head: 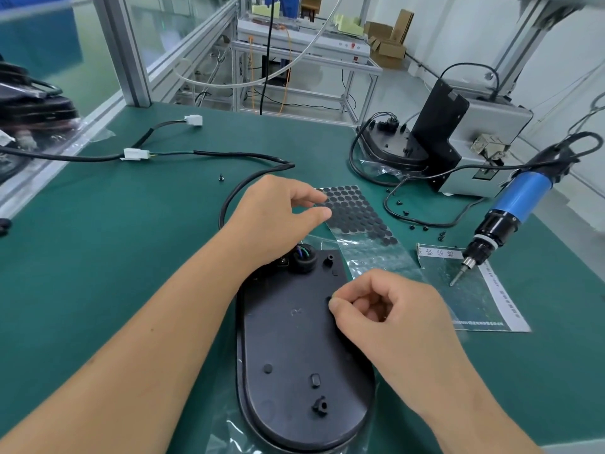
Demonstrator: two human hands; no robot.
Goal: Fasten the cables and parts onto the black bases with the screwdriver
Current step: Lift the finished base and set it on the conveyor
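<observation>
A black oval base (294,348) lies flat on the green mat in front of me, with a cable (248,185) entering through a grommet (302,257) at its far end. My left hand (275,217) pinches the edge of a clear sheet of round black pads (357,211) just beyond the base. My right hand (389,319) rests on the base's right side, its thumb and forefinger pressed together on a small black pad at a hole. The blue electric screwdriver (510,211) hangs to the right, tip down over a labelled plastic bag (474,299), and neither hand touches it.
Loose black screws (422,227) lie scattered right of the pad sheet, and one (221,177) sits near the cable. A grey screw feeder (481,149) and another black base (393,145) stand at the back right. White connectors (136,154) lie at the left.
</observation>
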